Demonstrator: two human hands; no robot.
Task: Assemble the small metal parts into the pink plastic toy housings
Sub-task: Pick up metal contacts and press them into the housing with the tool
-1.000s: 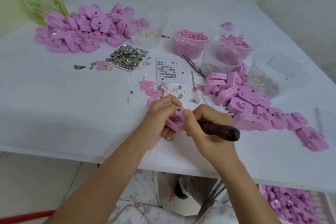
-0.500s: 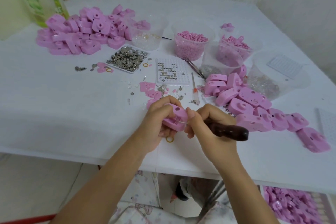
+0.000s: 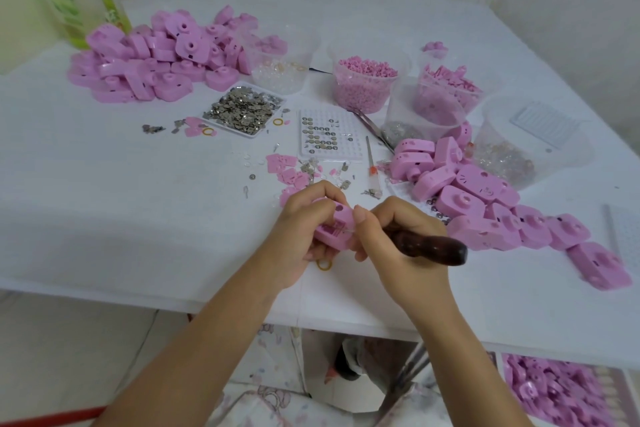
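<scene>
My left hand (image 3: 299,230) grips a pink toy housing (image 3: 337,227) just above the table's near edge, its open side turned towards me. My right hand (image 3: 398,246) holds a tool with a dark wooden handle (image 3: 431,246); its thin metal tip reaches into the housing's opening. A white tray of small metal parts (image 3: 244,109) lies further back at centre left. A white perforated board (image 3: 329,137) carries several small round metal pieces.
Pink housings lie heaped at back left (image 3: 156,59) and in a row at right (image 3: 485,211). Clear tubs (image 3: 365,83) of pink bits stand at the back. A yellow ring (image 3: 324,264) lies under my left hand. Tweezers (image 3: 372,130) and loose scraps lie mid-table.
The housing has tilted a little in my left hand, showing more of its open side. My right hand has shifted slightly right with the tool, its tip staying at the opening.
</scene>
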